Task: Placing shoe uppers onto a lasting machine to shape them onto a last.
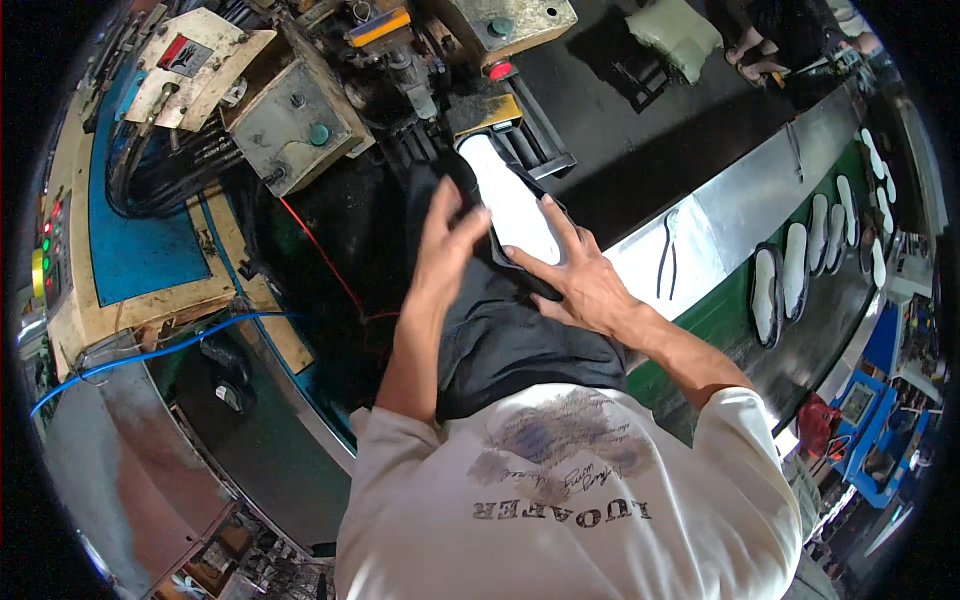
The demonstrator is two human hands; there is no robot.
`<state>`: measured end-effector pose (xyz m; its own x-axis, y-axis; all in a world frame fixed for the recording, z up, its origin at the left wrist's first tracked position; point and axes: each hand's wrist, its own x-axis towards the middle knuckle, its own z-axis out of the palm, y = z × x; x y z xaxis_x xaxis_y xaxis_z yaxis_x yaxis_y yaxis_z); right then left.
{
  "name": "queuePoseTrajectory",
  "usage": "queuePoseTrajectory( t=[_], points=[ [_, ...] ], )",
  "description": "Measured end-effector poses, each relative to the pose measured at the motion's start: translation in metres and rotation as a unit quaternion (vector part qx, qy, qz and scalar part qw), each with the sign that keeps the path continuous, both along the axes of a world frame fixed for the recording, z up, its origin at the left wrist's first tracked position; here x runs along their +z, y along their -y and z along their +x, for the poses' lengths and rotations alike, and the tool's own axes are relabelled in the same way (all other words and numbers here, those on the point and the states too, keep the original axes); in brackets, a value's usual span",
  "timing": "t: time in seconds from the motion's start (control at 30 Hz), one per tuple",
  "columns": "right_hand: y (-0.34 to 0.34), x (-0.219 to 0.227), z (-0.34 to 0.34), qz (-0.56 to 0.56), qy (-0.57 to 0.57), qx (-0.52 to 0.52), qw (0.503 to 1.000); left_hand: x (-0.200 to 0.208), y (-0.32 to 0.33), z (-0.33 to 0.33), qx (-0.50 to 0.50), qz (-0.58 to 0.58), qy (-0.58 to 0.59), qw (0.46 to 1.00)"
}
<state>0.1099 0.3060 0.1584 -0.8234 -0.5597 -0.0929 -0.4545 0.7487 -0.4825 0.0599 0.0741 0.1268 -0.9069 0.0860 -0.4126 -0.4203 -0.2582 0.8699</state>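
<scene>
A dark shoe upper with a white sole board (508,200) facing up lies over my lap, its narrow end by the machine. My right hand (588,282) grips the near end, with the thumb and fingers spread around its edges. My left hand (445,240) is at the shoe's left side, fingers apart and slightly blurred. Its thumb tip is close to the white board, and I cannot tell whether it touches. Just beyond the shoe's far end is the machine's yellow-edged block (487,115).
A dark pair of pincers (667,256) lies on the metal ledge (715,230) at right. Beyond it, a green conveyor (725,325) carries several white-soled shoes (795,270). Grey control boxes (297,125) stand at far left. A blue hose (165,345) crosses the left side.
</scene>
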Motion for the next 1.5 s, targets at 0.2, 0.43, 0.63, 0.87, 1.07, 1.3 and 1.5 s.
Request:
queuePoseTrajectory(
  t=[0.2, 0.43, 0.63, 0.87, 1.07, 1.3, 1.5],
  points=[
    [0.005, -0.006, 0.008, -0.014, -0.04, 0.044, 0.998, -0.044, 0.015, -0.092, 0.046, -0.19, -0.1, 0.976],
    [0.006, 0.006, -0.015, -0.028, -0.028, 0.08, 0.996, -0.036, 0.019, -0.092, 0.108, -0.29, -0.14, 0.94],
    [0.013, 0.119, -0.079, -0.152, -0.112, 0.06, 0.98, 0.05, 0.064, -0.091, 0.157, 0.149, -0.172, 0.961],
    [0.133, 0.147, -0.254, -0.174, -0.235, 0.05, 0.955, -0.116, 0.077, -0.077, -0.01, -0.533, -0.235, 0.813],
    [0.173, 0.103, -0.332, -0.154, -0.243, -0.001, 0.958, -0.116, 0.066, -0.097, -0.016, -0.597, -0.215, 0.773],
    [0.186, 0.078, -0.337, -0.199, -0.284, -0.013, 0.938, -0.111, 0.084, -0.102, -0.008, -0.603, -0.223, 0.766],
    [0.202, 0.092, -0.331, -0.145, -0.216, -0.004, 0.966, -0.12, 0.079, -0.1, -0.009, -0.597, -0.236, 0.767]
  ],
)
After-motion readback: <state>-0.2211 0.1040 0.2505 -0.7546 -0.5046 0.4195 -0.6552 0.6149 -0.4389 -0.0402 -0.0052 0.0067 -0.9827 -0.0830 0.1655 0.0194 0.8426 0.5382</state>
